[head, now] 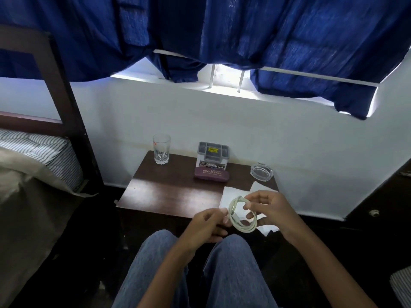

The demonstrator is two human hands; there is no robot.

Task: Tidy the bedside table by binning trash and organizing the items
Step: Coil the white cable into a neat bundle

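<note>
Well, at your far left the bed (44, 152) shows a striped mattress edge with a beige sheet hanging over it, inside a dark wooden frame. Next comes the dark brown bedside worktop (169, 192), set against the white wall under the blue curtains (222, 30). A clear drinking glass (161, 148) stands upright at its back left corner.

Your left hand (206, 225) hovers just off the worktop's near edge, above your jeans-clad knees. Its grip is curled, with thumb and forefinger pinching the plug end of the coiled white cable (238, 227) at the coil's left side.

At the back, near the middle of the worktop, a grey plastic organiser (212, 155) stands upright against the wall, with a yellow sticker in its compartmented top. A maroon spectacle case (210, 173) marked "PRINCE OPTICALS" lies flat just in front of it, touching or nearly touching its base; you cannot tell which.

The cable itself is wound into a neat loop and held in the air between your two hands, over the worktop's near right corner. Under it a white tissue (231, 194) lies spread flat on that corner, its near edge hanging past the worktop's edge. Behind the tissue, at the back right, sits a clear glass ashtray (261, 172).

Your right hand (271, 210) holds the right side of the coil. Its grip is closed on the loop, with the thumb and forefinger pinching the top strands and the other fingers hooked through the ring.
</note>
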